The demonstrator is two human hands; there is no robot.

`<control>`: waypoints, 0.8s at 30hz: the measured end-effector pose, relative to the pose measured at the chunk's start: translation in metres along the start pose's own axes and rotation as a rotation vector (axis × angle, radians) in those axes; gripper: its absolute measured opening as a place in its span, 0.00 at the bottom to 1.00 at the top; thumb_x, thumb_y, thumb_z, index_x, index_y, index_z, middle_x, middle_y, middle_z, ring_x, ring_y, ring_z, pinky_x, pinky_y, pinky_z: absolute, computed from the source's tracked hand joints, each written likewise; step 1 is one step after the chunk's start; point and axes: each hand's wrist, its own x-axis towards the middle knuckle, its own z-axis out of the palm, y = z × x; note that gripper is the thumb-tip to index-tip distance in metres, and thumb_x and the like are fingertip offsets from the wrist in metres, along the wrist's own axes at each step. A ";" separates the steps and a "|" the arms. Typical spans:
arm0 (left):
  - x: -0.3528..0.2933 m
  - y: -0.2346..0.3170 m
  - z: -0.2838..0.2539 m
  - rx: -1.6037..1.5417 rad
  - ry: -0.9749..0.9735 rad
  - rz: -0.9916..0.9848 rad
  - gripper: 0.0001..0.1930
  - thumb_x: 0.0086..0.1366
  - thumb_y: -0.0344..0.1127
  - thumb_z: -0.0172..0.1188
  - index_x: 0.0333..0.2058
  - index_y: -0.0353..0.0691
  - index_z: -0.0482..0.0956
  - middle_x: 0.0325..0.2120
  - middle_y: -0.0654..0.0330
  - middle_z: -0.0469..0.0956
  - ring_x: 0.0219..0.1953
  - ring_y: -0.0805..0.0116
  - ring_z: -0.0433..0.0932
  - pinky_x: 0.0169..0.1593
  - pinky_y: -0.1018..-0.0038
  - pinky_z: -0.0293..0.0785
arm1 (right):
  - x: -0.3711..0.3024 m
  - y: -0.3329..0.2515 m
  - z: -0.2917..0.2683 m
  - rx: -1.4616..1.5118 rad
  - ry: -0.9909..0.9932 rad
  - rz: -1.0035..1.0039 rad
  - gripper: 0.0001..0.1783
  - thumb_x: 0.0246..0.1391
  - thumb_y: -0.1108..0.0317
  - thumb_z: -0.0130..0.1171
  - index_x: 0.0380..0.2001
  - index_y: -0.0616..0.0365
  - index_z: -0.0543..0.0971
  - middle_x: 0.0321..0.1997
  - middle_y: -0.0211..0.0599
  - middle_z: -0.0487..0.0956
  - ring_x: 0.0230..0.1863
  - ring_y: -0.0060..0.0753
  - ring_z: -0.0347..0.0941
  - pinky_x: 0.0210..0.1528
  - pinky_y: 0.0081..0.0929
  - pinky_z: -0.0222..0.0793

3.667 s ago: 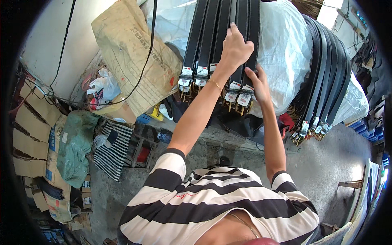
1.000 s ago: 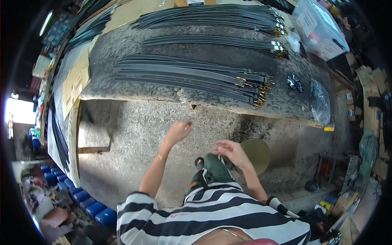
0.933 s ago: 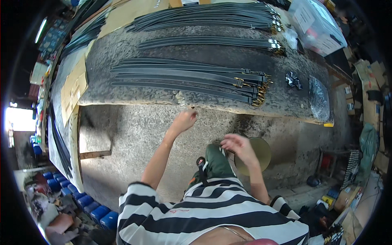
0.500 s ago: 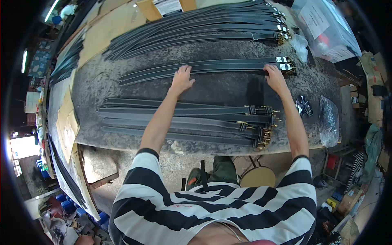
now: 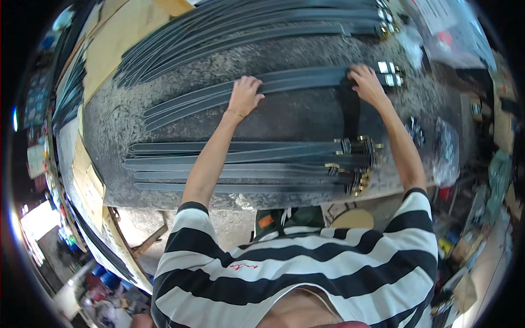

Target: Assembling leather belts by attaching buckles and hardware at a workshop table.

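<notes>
A bundle of dark grey belts (image 5: 301, 80) with light stitching lies lengthwise across the black table, with white tags (image 5: 389, 73) and buckles at its right end. My left hand (image 5: 245, 97) rests on the bundle near its middle, fingers bent over the straps and thumb apart. Close to the tags, my right hand (image 5: 367, 85) lies over the belts with its fingers and thumb spread. Nearer to me is a second group of belts (image 5: 235, 161), their brass-coloured buckles (image 5: 361, 180) at the right.
A large pile of similar belts (image 5: 246, 33) covers the far side. At the right are a clear plastic bag (image 5: 447, 153), small dark packets (image 5: 415, 131) and a translucent bin (image 5: 454, 35). Cardboard (image 5: 90, 175) lies at the left edge; a round stool (image 5: 353, 220) stands below.
The view has shifted closer. The belts under my hands look more fanned out at their left end. My right hand has moved farther over the bundle; my left stays near the middle.
</notes>
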 end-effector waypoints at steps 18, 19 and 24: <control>-0.015 0.346 0.077 -0.531 -0.282 0.147 0.30 0.55 0.39 0.70 0.53 0.31 0.71 0.49 0.44 0.74 0.53 0.45 0.72 0.57 0.58 0.71 | -0.261 -0.138 0.012 0.960 0.687 1.142 0.17 0.44 0.74 0.73 0.38 0.63 0.79 0.35 0.32 0.79 0.39 0.24 0.75 0.43 0.26 0.72; -0.010 0.351 0.079 -0.526 -0.290 0.161 0.30 0.55 0.39 0.70 0.53 0.31 0.71 0.49 0.44 0.74 0.53 0.45 0.72 0.57 0.58 0.71 | -0.274 -0.131 0.011 0.961 0.702 1.151 0.17 0.44 0.74 0.73 0.38 0.63 0.79 0.35 0.32 0.79 0.39 0.24 0.75 0.43 0.26 0.72; 0.011 0.373 0.082 -0.231 -0.390 0.247 0.28 0.52 0.40 0.71 0.49 0.32 0.74 0.45 0.49 0.73 0.50 0.49 0.71 0.50 0.57 0.72 | -0.349 -0.065 0.000 1.054 0.567 1.203 0.22 0.50 0.68 0.70 0.49 0.64 0.81 0.41 0.38 0.84 0.38 0.28 0.79 0.43 0.30 0.75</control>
